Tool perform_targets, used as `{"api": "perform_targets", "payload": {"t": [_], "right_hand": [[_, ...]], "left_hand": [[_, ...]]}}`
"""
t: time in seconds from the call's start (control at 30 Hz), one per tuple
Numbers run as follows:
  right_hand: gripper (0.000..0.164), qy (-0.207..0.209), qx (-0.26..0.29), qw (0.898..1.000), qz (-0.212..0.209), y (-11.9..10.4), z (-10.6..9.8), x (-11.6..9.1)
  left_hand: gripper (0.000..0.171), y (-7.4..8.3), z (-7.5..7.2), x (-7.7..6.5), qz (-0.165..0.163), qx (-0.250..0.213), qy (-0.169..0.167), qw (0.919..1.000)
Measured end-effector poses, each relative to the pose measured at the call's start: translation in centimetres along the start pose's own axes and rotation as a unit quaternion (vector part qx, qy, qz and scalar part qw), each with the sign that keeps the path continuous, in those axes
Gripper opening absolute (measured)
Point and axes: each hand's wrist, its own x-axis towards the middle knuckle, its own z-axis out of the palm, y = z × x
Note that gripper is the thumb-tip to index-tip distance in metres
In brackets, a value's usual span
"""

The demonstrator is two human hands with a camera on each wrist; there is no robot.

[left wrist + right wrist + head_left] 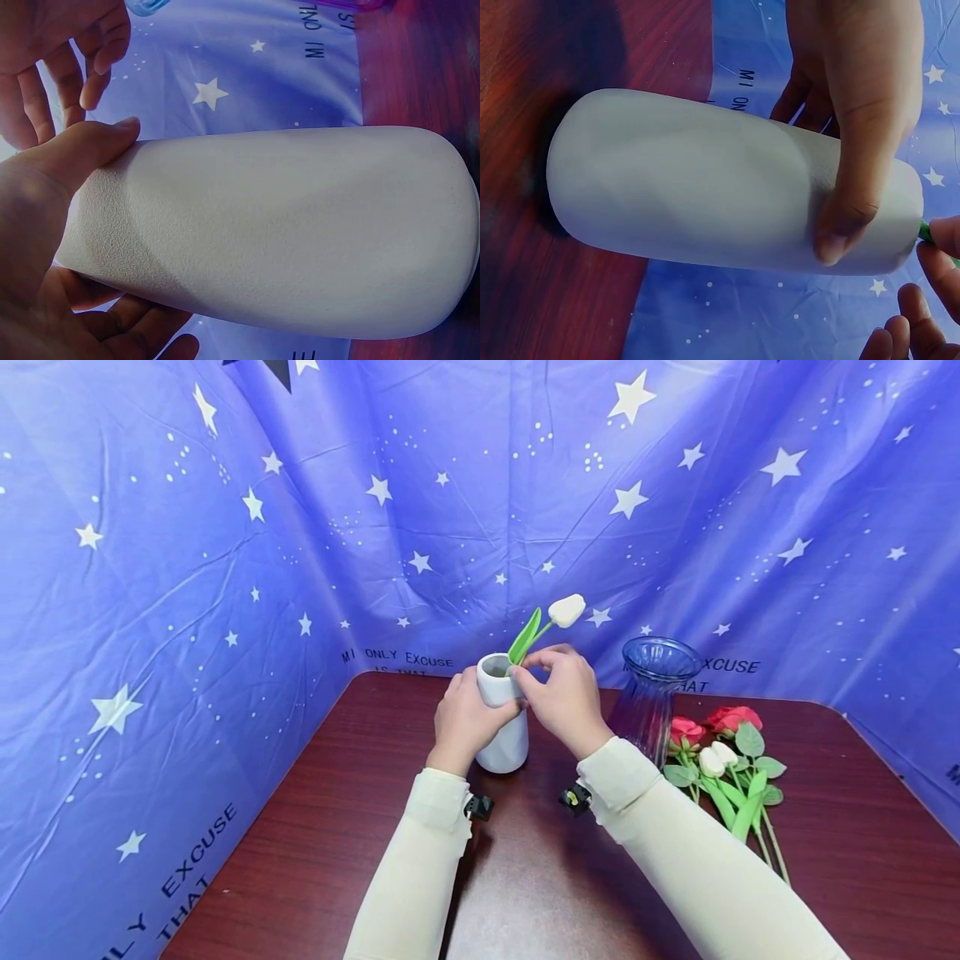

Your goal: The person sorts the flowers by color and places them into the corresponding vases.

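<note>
A white vase (pixel 504 745) stands upright on the table, and my left hand (pixel 467 714) grips it around its upper part. In the left wrist view the thumb lies along one side of the vase (pixel 285 232) with the other fingers behind it. My right hand (pixel 566 697) pinches the green stem of a white tulip (pixel 567 610) right at the vase's mouth. The tulip leans to the right, its leaf rising above the rim; the lower stem is hidden inside the vase. In the right wrist view, a bit of green stem (pixel 926 231) shows between thumb and finger.
A blue glass vase (pixel 652 693) stands to the right, behind my right forearm. Beside it lie red roses (pixel 733 720) and white tulips (pixel 712 762) with leaves and stems on the dark red table (pixel 300 852). A blue star-printed cloth (pixel 480 510) hangs around the table's back and sides.
</note>
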Motion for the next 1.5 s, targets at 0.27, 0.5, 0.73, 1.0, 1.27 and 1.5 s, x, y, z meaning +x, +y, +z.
{"api": "perform_targets", "payload": {"t": [0.27,0.5,0.73,1.0,1.27,1.5], "right_hand": [[0.024,-0.002,-0.006,1.000,-0.004,0.14,0.29,-0.19],[0.023,-0.006,-0.005,1.000,0.000,0.31,0.51,-0.14],[0.022,-0.010,-0.003,1.000,0.004,0.20,0.58,-0.30],[0.022,-0.003,-0.002,1.000,0.005,0.25,0.52,-0.30],[0.022,0.000,-0.002,1.000,0.003,0.42,0.60,-0.49],[0.021,-0.004,0.003,1.000,0.007,0.45,0.62,-0.60]], "left_hand": [[0.082,-0.06,0.17,0.07,0.002,0.007,0.005,1.0000],[0.081,-0.14,0.19,0.10,0.006,0.008,0.006,0.9999],[0.080,-0.07,0.08,0.00,0.004,0.008,0.004,1.0000],[0.081,0.04,0.02,0.00,0.005,0.004,0.005,1.0000],[0.080,-0.06,0.19,0.08,0.004,0.003,0.005,1.0000],[0.079,-0.11,0.22,0.12,0.005,0.004,0.006,1.0000]]}}
